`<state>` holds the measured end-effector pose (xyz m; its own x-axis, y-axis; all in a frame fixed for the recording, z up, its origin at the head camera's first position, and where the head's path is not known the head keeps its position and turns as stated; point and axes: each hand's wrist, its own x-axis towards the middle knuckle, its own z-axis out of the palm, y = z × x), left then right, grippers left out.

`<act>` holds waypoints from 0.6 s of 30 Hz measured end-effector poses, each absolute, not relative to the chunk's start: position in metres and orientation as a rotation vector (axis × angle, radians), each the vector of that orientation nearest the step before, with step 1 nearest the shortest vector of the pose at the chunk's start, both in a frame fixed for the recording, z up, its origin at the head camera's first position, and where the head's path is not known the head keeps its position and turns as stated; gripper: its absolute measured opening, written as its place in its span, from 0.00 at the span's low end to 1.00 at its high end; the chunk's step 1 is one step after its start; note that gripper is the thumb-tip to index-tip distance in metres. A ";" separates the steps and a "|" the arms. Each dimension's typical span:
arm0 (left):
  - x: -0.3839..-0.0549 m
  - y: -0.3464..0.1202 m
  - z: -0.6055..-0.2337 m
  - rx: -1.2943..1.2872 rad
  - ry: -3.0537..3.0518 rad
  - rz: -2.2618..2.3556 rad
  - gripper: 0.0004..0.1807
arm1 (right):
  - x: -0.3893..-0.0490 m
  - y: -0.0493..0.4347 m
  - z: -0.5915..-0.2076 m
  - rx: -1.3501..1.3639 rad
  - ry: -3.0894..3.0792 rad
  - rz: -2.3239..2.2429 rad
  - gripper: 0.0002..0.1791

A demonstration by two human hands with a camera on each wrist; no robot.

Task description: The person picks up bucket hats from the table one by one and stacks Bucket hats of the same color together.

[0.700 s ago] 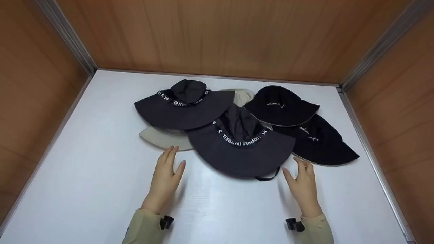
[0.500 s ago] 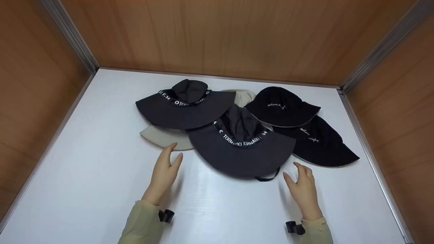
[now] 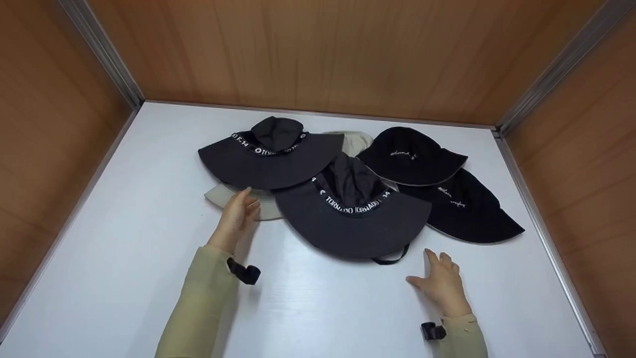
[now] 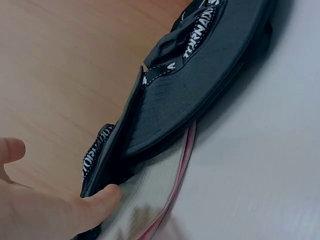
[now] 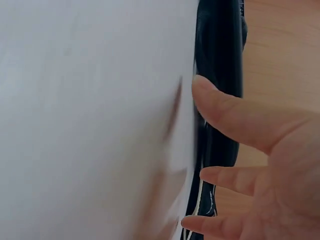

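Left hand [image 3: 233, 218]: fingers parted, over brim of beige hat [image 3: 269, 208], near front edge of rear grey hat [image 3: 266, 171] (contact hard to tell). Right hand [image 3: 441, 286]: fingers spread, thumb wide, over bench [image 3: 318, 308], just short of front grey hat [image 3: 360, 232] and lower black hat [image 3: 469, 216]. Front grey hat lies beyond and between hands, overlapping beige hat. Upper black hat [image 3: 410, 166] overlaps lower black hat.

Dark grey hat [image 3: 271, 165]: wide brim, white-lettered band; crown toward 12 o'clock, brim spread toward 6; at 10 o'clock from head-view centre. Beige hat [image 3: 271, 206]: partly hidden beneath; pink-edged brim showing at 7 o'clock.
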<state>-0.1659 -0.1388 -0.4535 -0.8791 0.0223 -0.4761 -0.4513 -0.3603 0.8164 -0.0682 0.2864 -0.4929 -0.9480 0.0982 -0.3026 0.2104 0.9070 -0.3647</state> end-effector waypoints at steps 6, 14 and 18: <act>-0.189 -0.139 -0.460 -0.751 1.058 2.527 0.37 | -0.069 0.289 -0.494 0.232 2.789 -0.601 0.48; -0.211 -0.138 -0.466 -0.857 0.937 2.626 0.35 | -0.073 0.286 -0.496 0.175 2.785 -0.633 0.49; -0.215 -0.135 -0.466 -0.924 0.960 2.617 0.33 | -0.074 0.287 -0.498 0.170 2.776 -0.607 0.49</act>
<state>-0.2154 -0.1354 -0.4663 -0.7832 -0.0227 -0.6214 -0.3846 -0.7675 0.5128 -0.0735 0.2871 -0.4975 -0.9498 0.0517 -0.3086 0.1759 0.9039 -0.3898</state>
